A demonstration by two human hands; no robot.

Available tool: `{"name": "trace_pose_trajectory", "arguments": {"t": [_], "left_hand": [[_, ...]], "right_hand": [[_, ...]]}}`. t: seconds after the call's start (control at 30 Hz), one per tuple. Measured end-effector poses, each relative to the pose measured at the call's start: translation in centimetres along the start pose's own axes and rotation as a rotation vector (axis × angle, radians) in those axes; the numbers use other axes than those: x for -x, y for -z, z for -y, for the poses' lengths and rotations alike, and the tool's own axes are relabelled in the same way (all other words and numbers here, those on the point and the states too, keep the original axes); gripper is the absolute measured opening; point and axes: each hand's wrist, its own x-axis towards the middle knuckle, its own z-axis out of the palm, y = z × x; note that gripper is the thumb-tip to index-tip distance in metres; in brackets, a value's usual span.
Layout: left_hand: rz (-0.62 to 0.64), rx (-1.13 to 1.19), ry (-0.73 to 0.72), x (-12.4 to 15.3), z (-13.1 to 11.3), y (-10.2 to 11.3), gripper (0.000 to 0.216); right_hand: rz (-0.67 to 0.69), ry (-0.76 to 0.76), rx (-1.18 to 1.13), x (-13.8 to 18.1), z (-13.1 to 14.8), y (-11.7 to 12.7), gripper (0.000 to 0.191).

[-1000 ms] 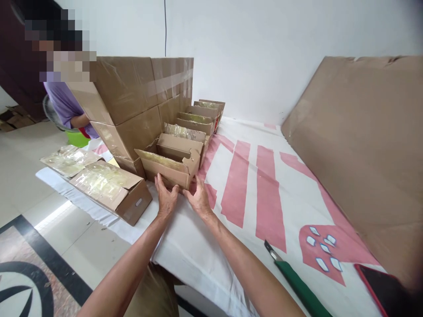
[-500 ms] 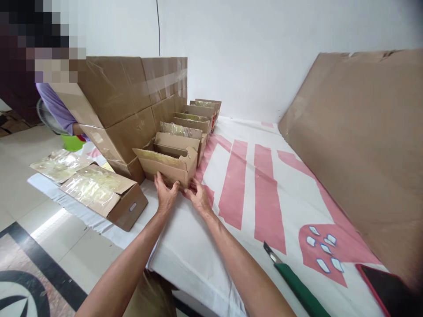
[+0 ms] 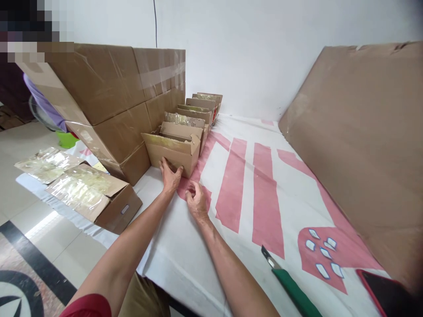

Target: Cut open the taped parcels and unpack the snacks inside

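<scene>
The nearest cardboard box (image 3: 170,152) has an open top and stands at the front of a row beside the wall of stacked cartons. My left hand (image 3: 170,176) rests against its lower front face, thumb and fingers spread apart. Just short of the box's right corner, my right hand (image 3: 197,201) hovers low over the cloth, apart from the cardboard. Its fingers are loosely curled, with nothing visible between them. More open boxes (image 3: 198,115) line up behind the nearest one.
Taped cartons (image 3: 99,88) rise at left, with a person's purple sleeve (image 3: 44,103) behind them. Two taped boxes (image 3: 120,209) sit at the table's left edge. A green-handled utility knife (image 3: 291,286), white labels (image 3: 325,252), a phone (image 3: 390,293) and a cardboard sheet (image 3: 357,145) are at right.
The nearest box has slid away from me, closer against the box behind it. My right hand has let go of its corner and drawn back; my left hand still touches the front.
</scene>
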Motion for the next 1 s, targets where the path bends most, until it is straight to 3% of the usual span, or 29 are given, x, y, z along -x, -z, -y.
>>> {"name": "trace_pose_trajectory", "arguments": {"t": [0.27,0.4,0.47,0.57,0.7,0.77,0.87,1.0], "left_hand": [[0.026,0.002,0.06,-1.1,-2.3,-0.6,0.094],[0.044,0.007,0.052,2.3,-4.2,1.0,0.093],[0.085,0.019,-0.031,5.9,-5.1,3.1,0.088],[0.158,0.101,-0.383,12.7,-5.9,7.7,0.074],[-0.051,0.12,-0.521,19.5,-5.6,14.8,0.064],[-0.121,0.091,-0.513,20.8,-4.9,17.6,0.06],[-0.196,0.044,-0.492,20.5,-3.7,20.6,0.054],[-0.317,0.007,-0.435,19.2,-2.8,23.8,0.045]], "right_hand": [[0.008,-0.048,0.0,-0.1,-0.1,-0.1,0.042],[0.054,-0.083,-0.015,-1.0,0.6,0.4,0.036],[0.109,-0.1,-0.028,-1.5,1.2,0.8,0.035],[0.226,-0.112,-0.044,-1.8,2.9,1.0,0.048],[0.417,-0.048,-0.055,-0.3,8.2,-1.4,0.086],[0.556,0.068,0.006,0.7,11.9,-4.0,0.105],[0.739,0.168,0.221,1.8,17.0,-8.0,0.12],[0.722,0.17,0.378,2.2,20.1,-10.6,0.114]]}}
